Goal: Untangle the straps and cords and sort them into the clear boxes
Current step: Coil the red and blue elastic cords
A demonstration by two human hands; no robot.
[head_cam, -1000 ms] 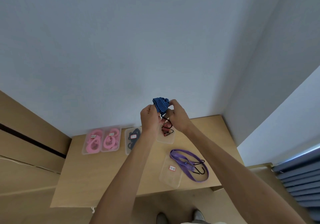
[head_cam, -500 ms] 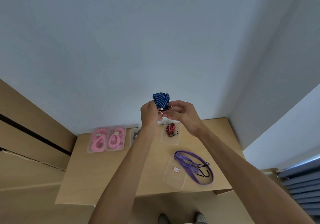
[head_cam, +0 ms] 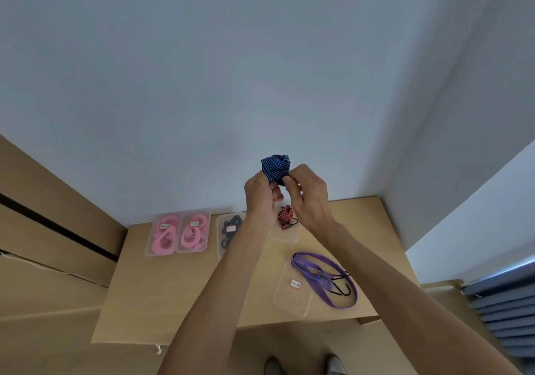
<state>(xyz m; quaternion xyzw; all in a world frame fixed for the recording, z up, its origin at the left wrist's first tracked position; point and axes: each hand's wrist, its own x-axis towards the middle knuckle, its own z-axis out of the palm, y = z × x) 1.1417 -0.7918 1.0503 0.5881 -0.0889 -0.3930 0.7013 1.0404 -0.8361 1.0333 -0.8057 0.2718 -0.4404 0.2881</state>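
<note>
High above the wooden table (head_cam: pixel 173 296) I hold a bundled blue striped strap (head_cam: pixel 275 167). My left hand (head_cam: pixel 260 198) grips its lower left side and my right hand (head_cam: pixel 307 192) pinches its right side. Below them a red striped cord (head_cam: pixel 285 215) with black hooks lies in a clear box (head_cam: pixel 285 237). A purple strap (head_cam: pixel 324 279) with black hooks lies partly over another clear box (head_cam: pixel 292 293) that bears a label. Two clear boxes at the back left hold pink cords (head_cam: pixel 165 235) (head_cam: pixel 194 231). A black cord (head_cam: pixel 228 227) fills a further box.
The table stands against a pale blue wall. Wooden panelling (head_cam: pixel 43 215) runs along the left. Blue slatted blinds (head_cam: pixel 506 302) are at the right edge. My shoes (head_cam: pixel 304 366) show on the floor below the table's front edge.
Both hands and the blue bundle stay raised above the table. My right hand's fingers have shifted along the bundle's right side, and the view has drifted slightly.
</note>
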